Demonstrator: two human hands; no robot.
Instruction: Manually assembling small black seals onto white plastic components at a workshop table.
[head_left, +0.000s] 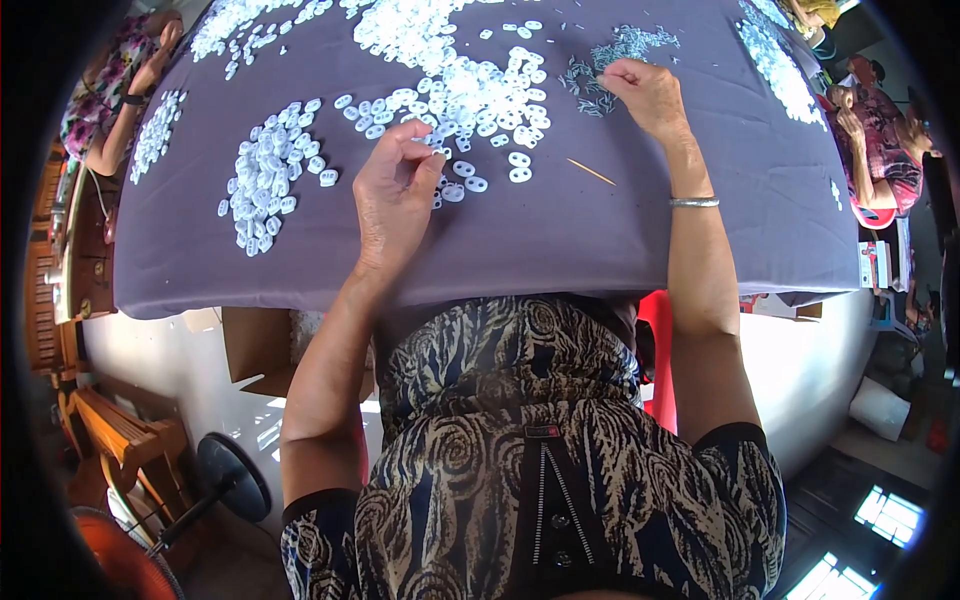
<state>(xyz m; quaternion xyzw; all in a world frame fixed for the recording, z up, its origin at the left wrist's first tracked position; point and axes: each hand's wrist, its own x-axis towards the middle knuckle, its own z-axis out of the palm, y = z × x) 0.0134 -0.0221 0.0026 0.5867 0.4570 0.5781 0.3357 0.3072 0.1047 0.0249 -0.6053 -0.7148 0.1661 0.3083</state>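
Observation:
Over the near side of the big heap of white oval two-holed pieces (480, 95), my left hand (398, 190) is curled, thumb and forefinger close together. Whatever may be between those fingertips is too small to make out. My right hand (650, 95) reaches to the far right, its fingertips pinched at the edge of a loose pile of small grey-green slivers (632, 45). Its fingers cover what they grip, if anything. Between the two hands lies a thin wooden stick (590, 172). Two white pieces (519, 167) lie apart from the heap, to the stick's left.
A separate pile of white pieces (270, 165) lies left of my left hand. The dark purple tablecloth (560, 250) hangs over the near edge. More piles lie toward the far corners. Other people sit at the left (110, 110) and right (880, 150) sides.

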